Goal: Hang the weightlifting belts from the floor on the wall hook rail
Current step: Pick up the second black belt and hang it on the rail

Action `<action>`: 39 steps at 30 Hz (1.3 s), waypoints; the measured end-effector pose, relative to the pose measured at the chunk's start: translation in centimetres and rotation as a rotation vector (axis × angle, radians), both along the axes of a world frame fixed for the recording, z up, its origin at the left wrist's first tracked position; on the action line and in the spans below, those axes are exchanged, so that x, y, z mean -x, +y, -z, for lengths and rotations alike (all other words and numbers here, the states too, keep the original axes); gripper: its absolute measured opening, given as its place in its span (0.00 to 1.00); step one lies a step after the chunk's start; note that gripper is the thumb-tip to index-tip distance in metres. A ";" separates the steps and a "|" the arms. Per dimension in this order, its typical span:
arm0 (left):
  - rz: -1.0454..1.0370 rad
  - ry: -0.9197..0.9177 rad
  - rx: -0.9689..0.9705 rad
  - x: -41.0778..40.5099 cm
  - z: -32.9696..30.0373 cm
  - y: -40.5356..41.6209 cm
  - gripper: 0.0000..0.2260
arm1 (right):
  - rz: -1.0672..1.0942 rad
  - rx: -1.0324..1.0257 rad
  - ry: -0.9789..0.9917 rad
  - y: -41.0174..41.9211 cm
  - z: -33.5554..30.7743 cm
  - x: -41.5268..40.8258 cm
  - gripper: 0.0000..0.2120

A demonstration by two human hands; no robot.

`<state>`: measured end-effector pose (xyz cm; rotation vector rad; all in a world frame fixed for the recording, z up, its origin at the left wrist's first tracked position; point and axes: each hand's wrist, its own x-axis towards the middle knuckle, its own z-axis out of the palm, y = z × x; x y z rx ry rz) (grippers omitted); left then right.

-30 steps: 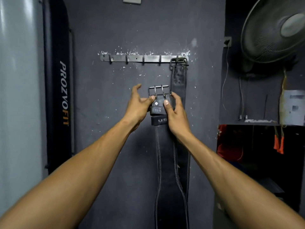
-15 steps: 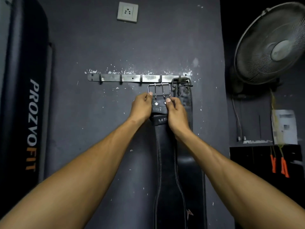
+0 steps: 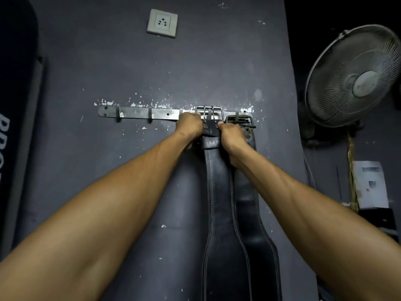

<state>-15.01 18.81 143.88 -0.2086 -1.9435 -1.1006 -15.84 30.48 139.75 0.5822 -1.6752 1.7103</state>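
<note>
Both hands are gripping the buckle end of a black leather weightlifting belt (image 3: 219,192) and holding it up against the dark grey wall (image 3: 130,68). The left hand (image 3: 189,127) is holding the left edge of the strap just under the buckle, with its fingers curled around it. The right hand (image 3: 232,135) is pinching the right edge in the same way, with the thumb on the front of the strap. The chrome double-prong buckle (image 3: 209,113) is lying over the metal hook rail (image 3: 138,112), at a hook near the right end of the rail; I cannot tell if it is already sitting on the hook. The rest of this belt is hanging straight down between the two forearms.

A second black belt (image 3: 251,205) is hanging just beside it on the right, with its dark buckle (image 3: 239,121) on the last hook of the rail, and the first belt is partly covering it. A white wall socket (image 3: 162,23) is above the rail. A wall fan (image 3: 355,77) is at the right, and a black punching bag (image 3: 15,105) is at the left edge.
</note>
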 end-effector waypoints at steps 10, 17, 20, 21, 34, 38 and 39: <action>0.175 -0.008 -0.064 2.0 2.6 -0.9 0.19 | 0.111 -0.182 0.020 1.0 3.0 2.2 0.19; 0.363 -0.057 -0.098 0.9 7.8 -0.9 0.23 | -0.154 0.006 0.155 1.5 7.2 2.6 0.15; 0.363 -0.004 -0.078 0.8 9.0 -0.7 0.17 | -0.078 -0.029 0.179 2.0 7.7 2.2 0.11; 0.355 0.010 -0.082 0.6 9.1 -0.5 0.16 | -0.015 -0.090 0.189 2.3 7.7 1.9 0.12; 0.490 -0.097 -0.205 -4.2 20.7 0.8 0.10 | -0.300 -0.150 -0.075 4.8 17.0 -2.2 0.09; 0.454 -0.222 -0.143 -5.5 27.2 0.4 0.14 | -0.349 -0.212 -0.155 4.9 22.4 -2.8 0.10; 0.448 -0.204 -0.183 -5.7 28.3 0.2 0.15 | -0.355 -0.191 -0.161 4.9 23.4 -3.1 0.12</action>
